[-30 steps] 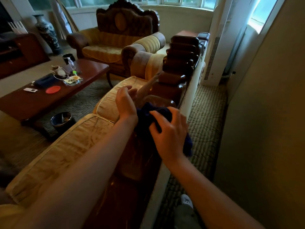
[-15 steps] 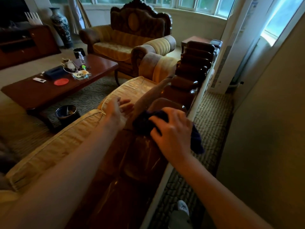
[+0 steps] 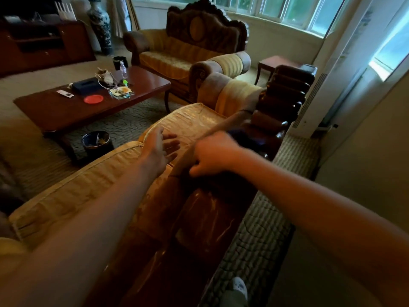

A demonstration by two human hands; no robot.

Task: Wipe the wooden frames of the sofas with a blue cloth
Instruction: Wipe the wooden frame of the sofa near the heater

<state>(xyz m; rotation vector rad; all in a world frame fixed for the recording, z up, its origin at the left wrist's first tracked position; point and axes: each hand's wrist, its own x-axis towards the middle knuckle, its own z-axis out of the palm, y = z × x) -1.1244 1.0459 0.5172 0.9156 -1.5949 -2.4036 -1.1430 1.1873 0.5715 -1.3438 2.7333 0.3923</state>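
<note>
I stand behind a long sofa with a glossy dark wooden back frame (image 3: 205, 218) and yellow cushions (image 3: 73, 193). My right hand (image 3: 212, 154) grips a dark blue cloth (image 3: 247, 138) and presses it on the carved top of the frame; the hand is blurred and covers most of the cloth. My left hand (image 3: 161, 147) hovers over the cushion top just left of the frame, fingers spread and holding nothing. A second carved sofa (image 3: 199, 36) stands across the room by the windows.
A wooden coffee table (image 3: 66, 107) with a tissue box, red lid, bottle and clutter sits left of the sofa, a small bin (image 3: 96, 141) beside it. A white wall panel and patterned carpet (image 3: 261, 235) run right behind the frame. A side table (image 3: 276, 62) stands far right.
My right hand slid the cloth forward along the frame top, away from me. My left hand left the cloth, moved left over the cushion and opened its fingers.
</note>
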